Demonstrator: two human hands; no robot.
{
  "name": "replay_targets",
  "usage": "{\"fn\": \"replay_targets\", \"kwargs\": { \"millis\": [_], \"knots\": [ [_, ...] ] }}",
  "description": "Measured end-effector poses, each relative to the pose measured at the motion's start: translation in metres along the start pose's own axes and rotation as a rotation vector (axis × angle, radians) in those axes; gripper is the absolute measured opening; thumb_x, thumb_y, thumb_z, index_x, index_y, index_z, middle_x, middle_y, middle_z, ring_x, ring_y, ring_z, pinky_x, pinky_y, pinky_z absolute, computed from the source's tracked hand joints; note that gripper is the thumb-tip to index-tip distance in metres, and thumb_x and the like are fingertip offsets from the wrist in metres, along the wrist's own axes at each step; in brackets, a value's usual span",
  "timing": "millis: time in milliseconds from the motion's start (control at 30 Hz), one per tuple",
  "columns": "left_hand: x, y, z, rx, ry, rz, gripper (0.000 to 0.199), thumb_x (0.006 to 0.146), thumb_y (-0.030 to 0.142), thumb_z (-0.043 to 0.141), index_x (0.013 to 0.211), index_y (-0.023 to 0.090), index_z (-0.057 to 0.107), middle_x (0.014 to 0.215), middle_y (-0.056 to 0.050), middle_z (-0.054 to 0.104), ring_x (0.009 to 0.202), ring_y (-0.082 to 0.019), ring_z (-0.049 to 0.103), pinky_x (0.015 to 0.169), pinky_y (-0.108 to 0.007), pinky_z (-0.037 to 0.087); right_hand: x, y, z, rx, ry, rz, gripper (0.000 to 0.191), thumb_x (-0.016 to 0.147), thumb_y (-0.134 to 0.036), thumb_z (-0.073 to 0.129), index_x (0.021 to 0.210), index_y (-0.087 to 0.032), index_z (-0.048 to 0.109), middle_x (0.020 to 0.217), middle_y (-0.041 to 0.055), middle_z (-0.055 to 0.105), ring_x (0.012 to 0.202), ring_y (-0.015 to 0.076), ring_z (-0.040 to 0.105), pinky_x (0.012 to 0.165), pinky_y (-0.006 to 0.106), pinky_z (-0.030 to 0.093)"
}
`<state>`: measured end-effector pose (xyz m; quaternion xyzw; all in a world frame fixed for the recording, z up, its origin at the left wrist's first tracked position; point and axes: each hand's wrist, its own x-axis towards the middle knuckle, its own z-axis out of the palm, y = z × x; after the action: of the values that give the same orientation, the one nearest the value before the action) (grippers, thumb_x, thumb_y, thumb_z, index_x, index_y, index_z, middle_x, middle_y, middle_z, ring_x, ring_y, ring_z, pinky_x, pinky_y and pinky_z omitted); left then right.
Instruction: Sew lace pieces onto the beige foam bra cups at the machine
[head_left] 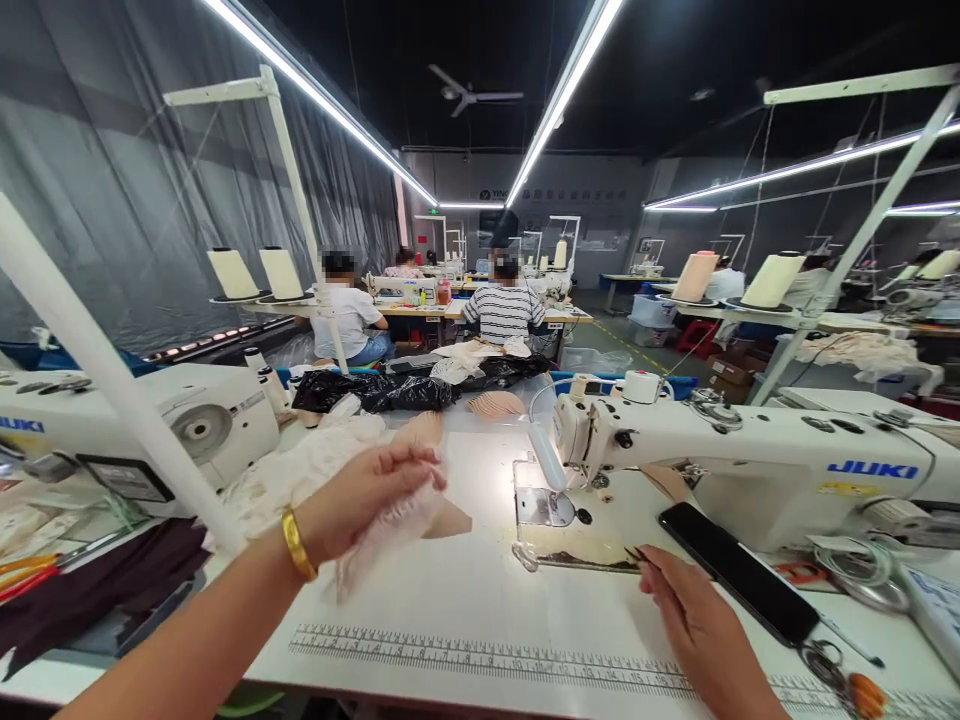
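Note:
My left hand (375, 490), with a gold bracelet (298, 545) at the wrist, is closed on a pale, sheer piece of fabric (401, 525), which hangs down over the white table. Beige fabric pieces (450, 520) lie beyond and beside it. My right hand (686, 610) is closed near the front edge of the sewing machine's plate. Dark, thin tips (634, 553) stick out past its fingers; the rest of that small tool is hidden. The white sewing machine (757, 460) stands behind my right hand, its lamp (547, 458) lit over the needle plate (546, 507).
A black phone (739, 575) and keys (825, 665) lie right of my right hand. A printed ruler (480, 655) runs along the table's front. White lacy fabric (300, 470) and black plastic bags (375, 390) are heaped at left and back. Several people sit at machines farther off.

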<state>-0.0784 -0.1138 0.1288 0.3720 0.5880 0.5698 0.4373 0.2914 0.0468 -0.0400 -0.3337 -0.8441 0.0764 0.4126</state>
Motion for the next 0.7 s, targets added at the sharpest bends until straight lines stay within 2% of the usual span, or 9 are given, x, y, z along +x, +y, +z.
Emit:
{"fn": "replay_targets", "kwargs": {
  "millis": [33, 100, 167, 267, 400, 533, 700],
  "knots": [
    [-0.004, -0.012, 0.015, 0.050, -0.120, -0.059, 0.049, 0.068, 0.046, 0.090, 0.105, 0.018, 0.074, 0.103, -0.012, 0.078, 0.088, -0.025, 0.072, 0.074, -0.032, 0.056, -0.001, -0.018, -0.002, 0.062, -0.034, 0.017, 0.038, 0.109, -0.049, 0.038, 0.115, -0.023, 0.064, 0.079, 0.0046, 0.073, 0.069, 0.0211, 0.071, 0.065, 0.031, 0.058],
    [-0.007, -0.037, 0.040, 0.136, -0.280, -0.126, 0.058, 0.069, 0.050, 0.089, 0.115, 0.019, 0.071, 0.116, -0.014, 0.076, 0.105, -0.028, 0.069, 0.086, -0.036, 0.055, 0.000, -0.058, -0.006, 0.142, -0.087, 0.008, 0.031, 0.110, -0.041, 0.037, 0.118, -0.023, 0.062, 0.085, 0.0049, 0.075, 0.071, 0.0198, 0.071, 0.066, 0.028, 0.057],
    [-0.006, -0.056, 0.057, 0.184, -0.365, -0.153, 0.070, 0.068, 0.052, 0.089, 0.126, 0.021, 0.067, 0.123, -0.015, 0.073, 0.114, -0.031, 0.066, 0.094, -0.040, 0.053, 0.005, -0.094, -0.010, 0.151, -0.146, -0.062, 0.025, 0.108, -0.038, 0.043, 0.121, -0.024, 0.059, 0.101, 0.0069, 0.075, 0.085, 0.0214, 0.072, 0.075, 0.030, 0.056],
    [-0.001, -0.070, 0.072, 0.200, -0.439, -0.163, 0.084, 0.067, 0.056, 0.088, 0.139, 0.024, 0.060, 0.131, -0.015, 0.069, 0.129, -0.034, 0.057, 0.101, -0.044, 0.050, 0.014, -0.128, -0.010, 0.066, -0.228, -0.139, 0.017, 0.107, -0.032, 0.044, 0.101, -0.024, 0.057, 0.088, 0.0032, 0.072, 0.074, 0.0208, 0.067, 0.066, 0.029, 0.047],
    [0.000, -0.066, 0.081, 0.219, -0.484, -0.145, 0.084, 0.070, 0.055, 0.086, 0.143, 0.026, 0.056, 0.137, -0.014, 0.065, 0.144, -0.032, 0.043, 0.106, -0.042, 0.047, 0.020, -0.137, -0.003, -0.188, -0.187, -0.183, 0.016, 0.102, -0.023, 0.051, 0.087, -0.024, 0.052, 0.078, 0.0017, 0.068, 0.064, 0.0211, 0.062, 0.061, 0.030, 0.036],
    [-0.002, -0.064, 0.086, 0.222, -0.501, -0.163, 0.087, 0.071, 0.054, 0.085, 0.146, 0.026, 0.051, 0.138, -0.014, 0.063, 0.140, -0.032, 0.047, 0.104, -0.041, 0.047, 0.021, -0.138, 0.007, -0.344, -0.141, -0.242, 0.017, 0.096, -0.012, 0.053, 0.085, -0.024, 0.051, 0.070, 0.0006, 0.065, 0.057, 0.0223, 0.060, 0.058, 0.033, 0.032],
    [-0.005, -0.071, 0.094, 0.203, -0.539, -0.155, 0.087, 0.072, 0.054, 0.082, 0.147, 0.025, 0.049, 0.140, -0.013, 0.062, 0.132, -0.032, 0.055, 0.103, -0.041, 0.047, 0.024, -0.144, 0.012, -0.366, -0.107, -0.217, 0.020, 0.096, -0.008, 0.047, 0.084, -0.024, 0.051, 0.067, 0.0015, 0.064, 0.054, 0.0215, 0.058, 0.057, 0.033, 0.029]
  ]
}}
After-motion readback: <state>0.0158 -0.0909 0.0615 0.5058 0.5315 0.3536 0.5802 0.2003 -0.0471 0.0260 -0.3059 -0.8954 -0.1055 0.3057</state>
